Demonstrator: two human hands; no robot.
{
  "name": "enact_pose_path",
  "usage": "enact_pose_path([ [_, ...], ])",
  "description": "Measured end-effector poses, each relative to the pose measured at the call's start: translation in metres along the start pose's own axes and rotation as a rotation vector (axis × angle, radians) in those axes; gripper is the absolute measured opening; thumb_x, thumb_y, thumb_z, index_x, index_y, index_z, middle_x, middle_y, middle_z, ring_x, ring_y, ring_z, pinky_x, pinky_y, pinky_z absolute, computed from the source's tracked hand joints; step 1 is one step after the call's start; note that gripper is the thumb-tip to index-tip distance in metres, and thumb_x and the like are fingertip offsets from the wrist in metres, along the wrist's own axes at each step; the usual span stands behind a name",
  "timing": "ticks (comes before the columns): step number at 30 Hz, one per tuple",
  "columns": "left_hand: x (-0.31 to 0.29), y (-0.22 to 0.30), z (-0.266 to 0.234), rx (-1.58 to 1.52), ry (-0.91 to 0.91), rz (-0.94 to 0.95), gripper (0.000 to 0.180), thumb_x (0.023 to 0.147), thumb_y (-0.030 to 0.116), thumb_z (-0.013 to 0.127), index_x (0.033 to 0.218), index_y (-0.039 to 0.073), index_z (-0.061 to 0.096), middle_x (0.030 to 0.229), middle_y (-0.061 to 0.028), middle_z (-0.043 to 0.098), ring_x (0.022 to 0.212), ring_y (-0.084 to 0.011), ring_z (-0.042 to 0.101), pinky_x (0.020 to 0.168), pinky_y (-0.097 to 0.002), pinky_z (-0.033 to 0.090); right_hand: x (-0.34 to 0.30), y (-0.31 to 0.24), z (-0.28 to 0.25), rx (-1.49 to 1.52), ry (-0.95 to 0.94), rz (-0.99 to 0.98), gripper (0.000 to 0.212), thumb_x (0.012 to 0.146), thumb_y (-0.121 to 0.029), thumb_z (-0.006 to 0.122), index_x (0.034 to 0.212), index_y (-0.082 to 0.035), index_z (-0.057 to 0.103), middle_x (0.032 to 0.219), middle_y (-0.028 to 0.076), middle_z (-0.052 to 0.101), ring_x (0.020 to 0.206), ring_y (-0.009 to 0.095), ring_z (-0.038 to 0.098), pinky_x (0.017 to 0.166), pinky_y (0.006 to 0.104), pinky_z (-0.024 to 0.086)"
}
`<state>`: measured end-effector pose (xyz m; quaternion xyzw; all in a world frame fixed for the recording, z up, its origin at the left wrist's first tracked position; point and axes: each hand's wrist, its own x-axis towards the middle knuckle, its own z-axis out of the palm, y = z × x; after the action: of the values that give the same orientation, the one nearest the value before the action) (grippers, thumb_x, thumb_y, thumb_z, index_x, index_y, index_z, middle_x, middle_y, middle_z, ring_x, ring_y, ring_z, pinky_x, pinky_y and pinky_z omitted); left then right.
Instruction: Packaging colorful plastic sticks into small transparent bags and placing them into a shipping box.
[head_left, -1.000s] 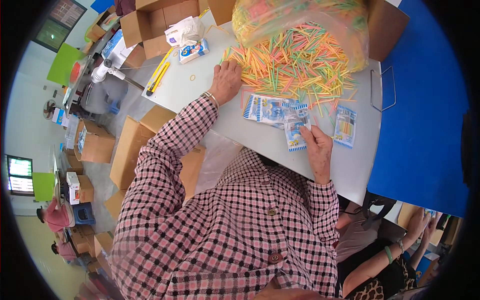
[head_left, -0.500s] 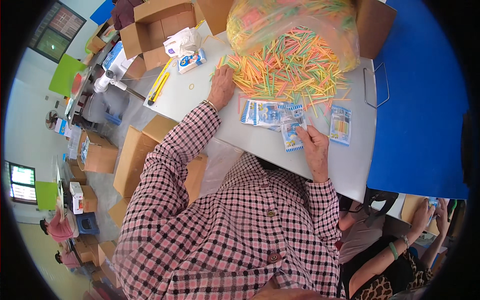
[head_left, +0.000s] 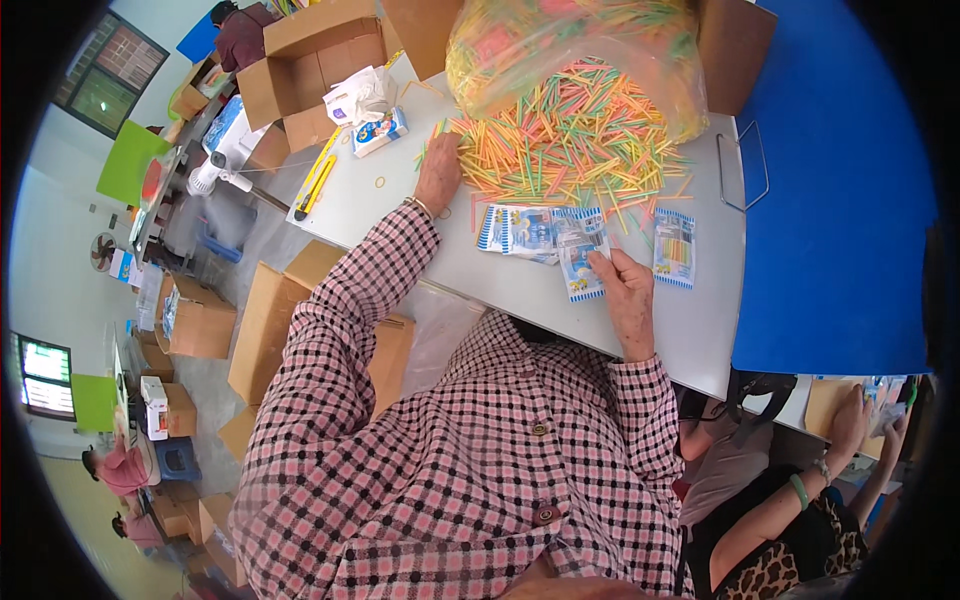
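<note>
At the left edge of a loose heap of thin pastel sticks (head_left: 560, 140), my left hand (head_left: 440, 172) rests with its fingers curled down. Its fingertips are hidden, so what they hold cannot be made out. My right hand (head_left: 628, 290) pinches the right edge of a small blue-and-white packet (head_left: 583, 270) between thumb and fingers, just above the table. Several similar flat packets (head_left: 520, 230) lie overlapping to the left of it. Right of my right hand lies another packet (head_left: 674, 248), its clear window showing coloured sticks inside.
A large clear bag (head_left: 580, 50) of sticks stands behind the heap on the white table (head_left: 480, 275). A yellow cutter (head_left: 316, 186), a tissue pack (head_left: 379, 131) and an open carton (head_left: 320, 70) are at the left. A blue surface (head_left: 840, 200) adjoins the right side. A co-worker's arm (head_left: 760, 530) is lower right.
The table and its things sit slightly farther left and up in the picture. My hands keep nearly the same pose, the right still on the packet. The co-worker's hands have moved.
</note>
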<state>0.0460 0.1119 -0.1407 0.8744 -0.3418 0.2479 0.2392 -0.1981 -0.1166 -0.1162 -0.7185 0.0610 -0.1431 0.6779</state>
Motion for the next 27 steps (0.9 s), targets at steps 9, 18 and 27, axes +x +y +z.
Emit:
enact_pose_path([
  [9, 0.023, 0.027, -0.025, -0.179, -0.014, 0.042, 0.013, 0.088, 0.008, 0.051, 0.09, 0.0, 0.042, 0.082, -0.0239, 0.051, 0.075, -0.0425, 0.051, 0.061, -0.0425, 0.04, 0.001, 0.003, -0.001, 0.003, 0.016, -0.005, 0.03, 0.088, -0.014, 0.058, 0.065, 0.0, 0.046, 0.058, -0.008, 0.036, 0.056, 0.002, 0.027, 0.047, 0.0209, 0.023],
  [18, -0.004, 0.028, -0.02, -0.246, -0.156, 0.072, 0.025, 0.087, 0.009, 0.052, 0.11, 0.001, 0.047, 0.101, -0.0191, 0.054, 0.096, -0.0348, 0.053, 0.081, -0.0379, 0.043, 0.001, 0.001, 0.0, -0.011, 0.021, 0.005, 0.026, 0.088, -0.015, 0.058, 0.069, 0.001, 0.051, 0.059, -0.008, 0.037, 0.056, 0.002, 0.027, 0.047, 0.0206, 0.023],
  [27, -0.018, 0.021, -0.073, -0.055, -0.556, 0.266, 0.069, 0.082, 0.03, 0.06, 0.138, 0.009, 0.025, 0.141, -0.0157, 0.027, 0.132, -0.0345, 0.022, 0.108, -0.0458, 0.019, 0.002, 0.0, -0.002, -0.004, 0.02, -0.015, 0.024, 0.088, -0.014, 0.059, 0.07, 0.001, 0.051, 0.06, -0.008, 0.036, 0.057, 0.002, 0.027, 0.048, 0.0206, 0.023],
])
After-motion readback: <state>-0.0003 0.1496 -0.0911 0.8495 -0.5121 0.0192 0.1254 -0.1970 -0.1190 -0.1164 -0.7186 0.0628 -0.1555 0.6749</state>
